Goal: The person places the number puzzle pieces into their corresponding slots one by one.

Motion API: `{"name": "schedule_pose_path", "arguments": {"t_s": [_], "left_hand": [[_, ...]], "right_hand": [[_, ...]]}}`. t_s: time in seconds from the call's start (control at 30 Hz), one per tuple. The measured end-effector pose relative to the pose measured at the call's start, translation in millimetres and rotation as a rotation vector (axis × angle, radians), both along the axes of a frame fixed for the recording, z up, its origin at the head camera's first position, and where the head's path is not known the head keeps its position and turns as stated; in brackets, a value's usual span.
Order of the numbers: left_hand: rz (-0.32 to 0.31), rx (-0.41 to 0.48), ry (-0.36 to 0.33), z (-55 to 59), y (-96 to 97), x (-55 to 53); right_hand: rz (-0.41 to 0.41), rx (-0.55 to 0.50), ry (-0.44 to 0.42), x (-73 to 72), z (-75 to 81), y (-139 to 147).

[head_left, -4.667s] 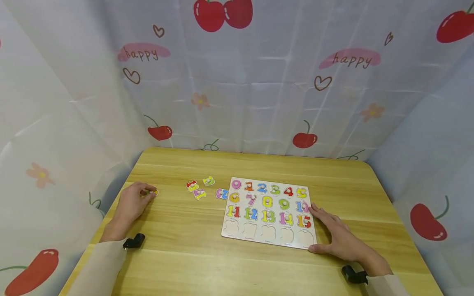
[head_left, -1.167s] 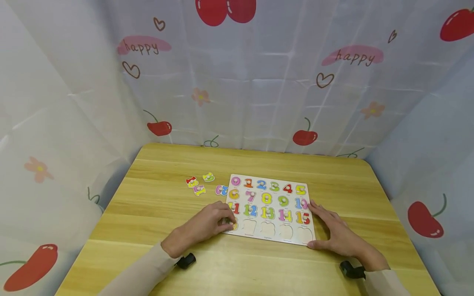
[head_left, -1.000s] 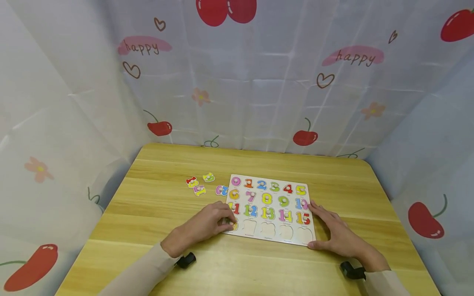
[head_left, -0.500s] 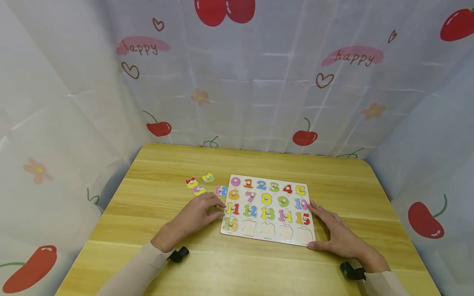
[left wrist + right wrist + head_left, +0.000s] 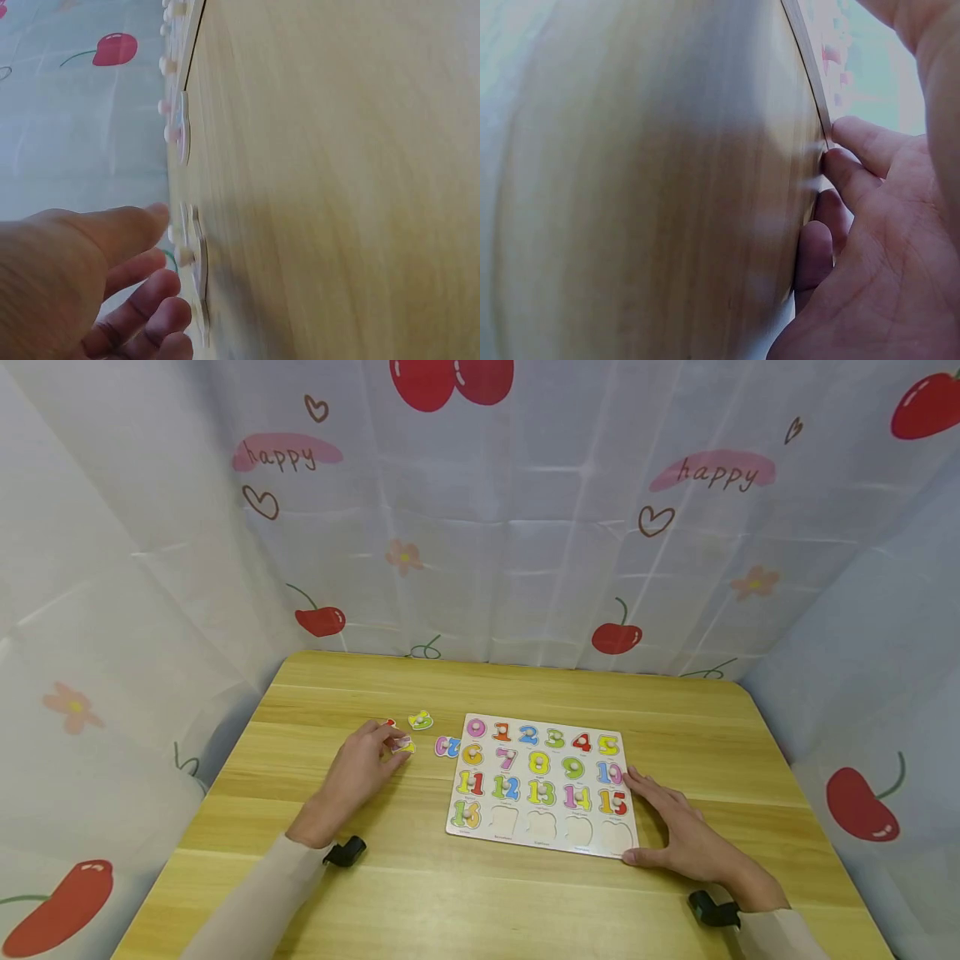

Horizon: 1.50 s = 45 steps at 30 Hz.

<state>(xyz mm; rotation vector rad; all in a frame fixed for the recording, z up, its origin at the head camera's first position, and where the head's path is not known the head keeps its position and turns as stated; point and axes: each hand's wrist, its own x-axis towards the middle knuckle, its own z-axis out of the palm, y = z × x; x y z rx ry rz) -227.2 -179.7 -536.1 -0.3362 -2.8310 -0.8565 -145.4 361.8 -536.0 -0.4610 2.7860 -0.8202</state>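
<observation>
My left hand (image 5: 360, 766) hovers over the loose number pieces left of the board, thumb and fingers apart. Under its fingertips lies the 17 piece (image 5: 403, 744), purple and yellow; its knob (image 5: 184, 256) stands beside the fingers in the left wrist view, not pinched. The red-and-yellow 18 piece (image 5: 390, 722) is mostly hidden behind the hand. My right hand (image 5: 686, 831) rests at the right edge of the white wooden number puzzle board (image 5: 525, 842), thumb at the near corner and fingers along the side. The 16 piece (image 5: 467, 815) sits in the bottom-left recess.
A yellow-green piece (image 5: 421, 720) lies behind the left hand. The pink-and-blue 20 piece (image 5: 447, 747) lies against the board's left edge. Several bare recesses (image 5: 542, 827) fill the bottom row. A cherry-patterned curtain (image 5: 510, 568) encloses the wooden table (image 5: 487, 906).
My left hand brought the 16 piece from the left into the bottom-left recess and let it go. It then moved back left to the loose pieces. The right hand stayed put.
</observation>
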Motion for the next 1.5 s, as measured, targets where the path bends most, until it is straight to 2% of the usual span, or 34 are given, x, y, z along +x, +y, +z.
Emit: {"name": "schedule_pose_path", "arguments": {"t_s": [0.17,0.37,0.67,1.07,1.5], "left_hand": [[-0.006,-0.012,-0.051,-2.0,-3.6,-4.1],[-0.026,0.011,-0.080,-2.3,-2.4,-5.6],[-0.050,0.033,-0.075,-7.0,-3.1,-6.1],[-0.022,0.009,-0.074,-8.3,-0.2,-5.5],[-0.037,0.005,-0.047,-4.0,2.7,-3.3]], "right_hand": [[0.000,0.009,-0.006,-0.1,0.5,-0.5],[-0.001,0.012,-0.005,0.0,1.1,-0.6],[-0.002,0.011,-0.009,0.0,0.4,-0.2],[-0.004,0.011,-0.011,0.7,1.9,-0.7],[-0.006,0.008,-0.018,1.3,4.1,-2.5]]}}
